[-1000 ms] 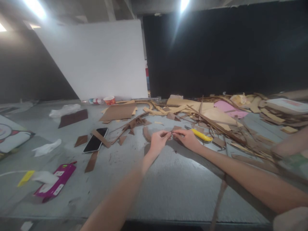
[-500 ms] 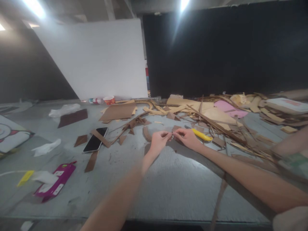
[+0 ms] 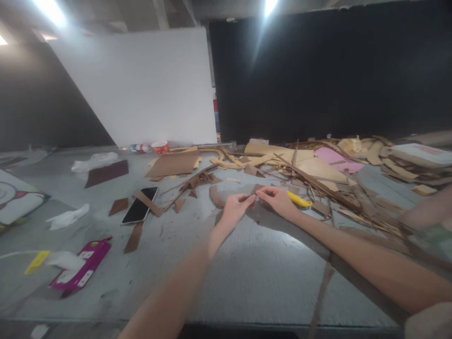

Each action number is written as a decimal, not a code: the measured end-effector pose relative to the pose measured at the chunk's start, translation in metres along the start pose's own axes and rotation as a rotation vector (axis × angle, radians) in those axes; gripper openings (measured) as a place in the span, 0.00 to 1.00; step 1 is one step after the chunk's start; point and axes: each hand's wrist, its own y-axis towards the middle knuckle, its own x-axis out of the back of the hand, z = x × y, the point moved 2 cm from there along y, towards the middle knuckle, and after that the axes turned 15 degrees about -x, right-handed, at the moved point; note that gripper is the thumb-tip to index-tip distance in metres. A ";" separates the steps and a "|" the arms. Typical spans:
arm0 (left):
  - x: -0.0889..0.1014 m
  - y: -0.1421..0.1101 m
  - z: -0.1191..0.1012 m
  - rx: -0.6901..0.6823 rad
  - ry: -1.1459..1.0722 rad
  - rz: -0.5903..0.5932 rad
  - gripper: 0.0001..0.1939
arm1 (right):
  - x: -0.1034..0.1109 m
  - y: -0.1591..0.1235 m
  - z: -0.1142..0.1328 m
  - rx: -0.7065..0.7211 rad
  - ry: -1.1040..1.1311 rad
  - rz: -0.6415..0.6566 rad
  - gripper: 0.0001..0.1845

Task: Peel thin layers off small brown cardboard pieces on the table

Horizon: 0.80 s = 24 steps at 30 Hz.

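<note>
My left hand [image 3: 236, 209] and my right hand [image 3: 277, 200] meet at the middle of the grey table [image 3: 254, 273], fingertips pinched together on a small brown cardboard scrap [image 3: 256, 197] held between them. The scrap is mostly hidden by my fingers. A yellow utility knife [image 3: 298, 199] lies on the table just behind my right hand, not touched. A curved brown cardboard piece [image 3: 215, 196] lies just left of my left hand.
A heap of cardboard offcuts [image 3: 318, 174] and a pink sheet [image 3: 334, 159] fill the back right. A phone [image 3: 140, 211] under a cardboard strip, a magenta pack [image 3: 82, 266], crumpled tissue [image 3: 68, 217] and a paper cup [image 3: 160, 147] lie to the left. Another person's arm [image 3: 425, 212] shows at the right edge.
Both hands have shifted slightly right and closer together, the fingertips now touching over the scrap. Nothing else on the table has moved.
</note>
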 end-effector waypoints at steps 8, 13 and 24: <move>-0.001 -0.002 -0.007 -0.009 0.000 0.001 0.23 | 0.000 -0.001 0.001 -0.018 0.010 0.029 0.25; 0.000 -0.002 -0.011 -0.064 0.099 0.036 0.26 | -0.002 -0.004 0.007 0.064 0.031 0.076 0.22; 0.028 -0.003 -0.040 -0.275 1.220 0.061 0.12 | -0.002 0.003 0.003 0.053 0.065 -0.053 0.25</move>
